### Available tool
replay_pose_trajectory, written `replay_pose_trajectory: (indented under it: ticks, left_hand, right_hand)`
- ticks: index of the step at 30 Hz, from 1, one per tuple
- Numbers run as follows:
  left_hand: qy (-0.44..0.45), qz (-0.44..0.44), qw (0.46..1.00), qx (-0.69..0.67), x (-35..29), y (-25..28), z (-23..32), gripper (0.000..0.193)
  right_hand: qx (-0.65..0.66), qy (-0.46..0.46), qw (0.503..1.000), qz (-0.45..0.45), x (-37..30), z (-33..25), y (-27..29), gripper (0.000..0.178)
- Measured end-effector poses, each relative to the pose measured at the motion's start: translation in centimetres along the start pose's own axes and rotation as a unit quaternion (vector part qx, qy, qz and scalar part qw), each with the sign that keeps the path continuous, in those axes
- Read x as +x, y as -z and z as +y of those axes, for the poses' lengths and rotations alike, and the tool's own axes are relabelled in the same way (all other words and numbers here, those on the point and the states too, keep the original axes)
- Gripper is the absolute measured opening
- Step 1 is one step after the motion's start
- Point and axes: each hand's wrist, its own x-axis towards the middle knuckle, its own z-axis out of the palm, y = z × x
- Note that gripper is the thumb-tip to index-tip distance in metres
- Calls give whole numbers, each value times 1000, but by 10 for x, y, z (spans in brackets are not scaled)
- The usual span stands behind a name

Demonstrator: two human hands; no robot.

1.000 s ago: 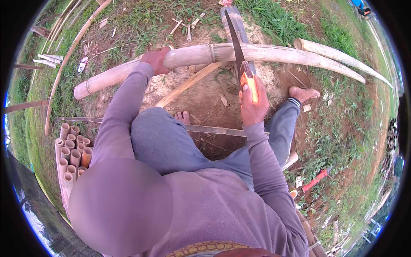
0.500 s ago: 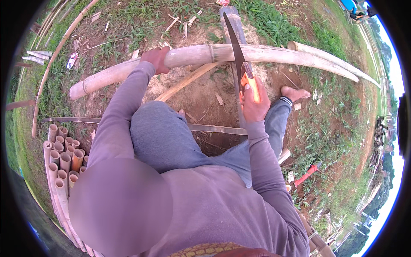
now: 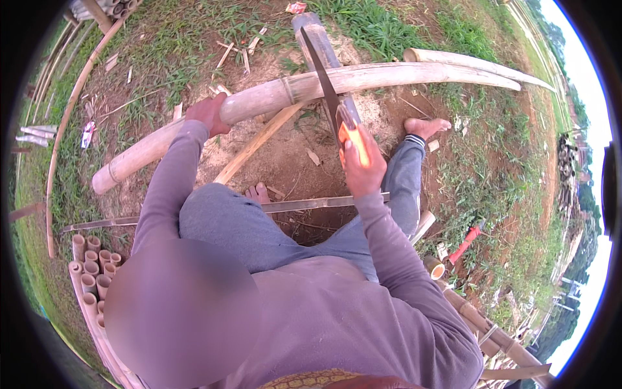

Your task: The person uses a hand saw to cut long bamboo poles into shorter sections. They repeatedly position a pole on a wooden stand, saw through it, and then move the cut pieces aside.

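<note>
A thick pale bamboo pole (image 3: 259, 100) lies crosswise in front of me, over a dark, flat-topped support (image 3: 317, 39). My left hand (image 3: 208, 113) is wrapped round the pole, left of a ringed joint. In my right hand (image 3: 364, 165) is a handsaw (image 3: 319, 69), gripped by its orange handle. Its dark blade crosses the pole just right of that joint, with the tip pointing away from me. How deep the blade sits in the bamboo I cannot tell. Beneath the pole, a light wooden strut (image 3: 259, 144) slants toward my knee.
Cut bamboo tubes (image 3: 91, 266) are stacked at the left. Another bamboo pole (image 3: 476, 61) lies behind the first at the right. A long strip (image 3: 311, 203) runs crosswise by my legs. A red-handled tool (image 3: 465, 245) rests on the ground at the right, and wood chips litter the soil.
The saw has come back slightly toward me across the pole, with my right hand. My left hand keeps its hold on the bamboo. The whole view has shifted and turned a little.
</note>
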Motion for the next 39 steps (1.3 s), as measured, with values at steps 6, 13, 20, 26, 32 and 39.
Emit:
replay_pose_trajectory:
  ticks: [6, 13, 20, 26, 32, 39]
  left_hand:
    - [11, 30, 999, 4, 0, -4, 11, 85]
    - [16, 17, 1000, 16, -6, 1, 11, 90]
    - [3, 51, 999, 4, -7, 0, 20, 87]
    - [1, 37, 999, 23, -1, -8, 17, 88]
    - [31, 56, 998, 8, -16, 3, 20, 90]
    - [-23, 121, 989, 86, -20, 3, 47, 95]
  right_hand:
    - [52, -7, 998, 16, -57, 17, 31, 41]
    - [8, 24, 999, 31, 10, -1, -10, 46]
    - [118, -29, 992, 43, -83, 22, 37, 48]
    - [13, -4, 1000, 28, 25, 12, -12, 46]
    - [120, -74, 988, -56, -4, 20, -5, 52]
    - [215, -114, 969, -42, 13, 10, -7, 50]
